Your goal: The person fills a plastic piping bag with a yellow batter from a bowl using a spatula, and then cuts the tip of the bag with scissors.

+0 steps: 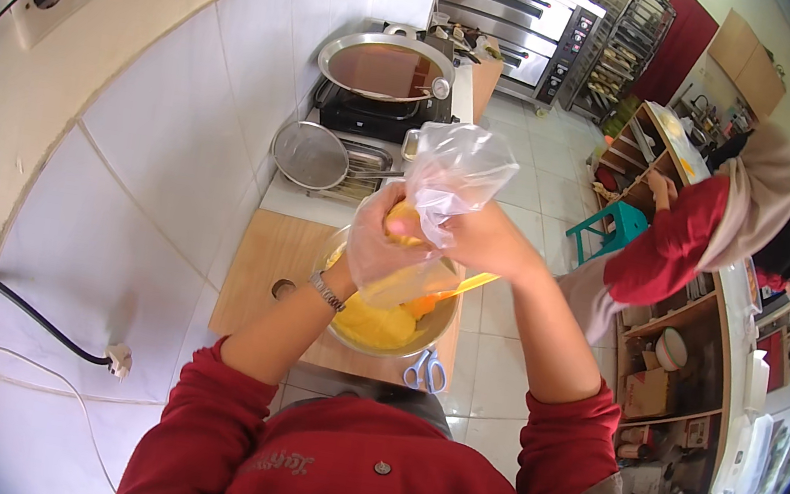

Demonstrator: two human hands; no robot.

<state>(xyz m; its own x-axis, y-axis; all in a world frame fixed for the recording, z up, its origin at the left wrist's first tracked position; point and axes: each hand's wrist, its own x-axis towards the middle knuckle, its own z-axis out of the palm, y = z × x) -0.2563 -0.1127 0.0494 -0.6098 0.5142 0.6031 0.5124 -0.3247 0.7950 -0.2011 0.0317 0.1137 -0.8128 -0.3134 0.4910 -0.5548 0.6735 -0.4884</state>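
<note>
Over a metal bowl (443, 341), I hold a clear plastic piping bag (473, 157) between my hands. Yellow filling (406, 218) shows in the bag, near my left palm. My left hand (373, 229) is wrapped round the filled part, with loose plastic hanging down over the wrist. My right hand (487, 240) grips the bunched plastic from the other side; its fingertips are partly hidden. Thick yellow batter or cream (374, 327) lies in the bowl. A spatula with an orange head (421, 306) and yellow handle (478, 283) leans on the bowl's right rim.
The bowl stands on a wooden board (255, 273), with blue-handled scissors (426, 371) at its front. Behind are a sieve (311, 154) and a wide pan of brown liquid (384, 71) on a stove. At right, another person (678, 241) works beside a green stool (609, 230).
</note>
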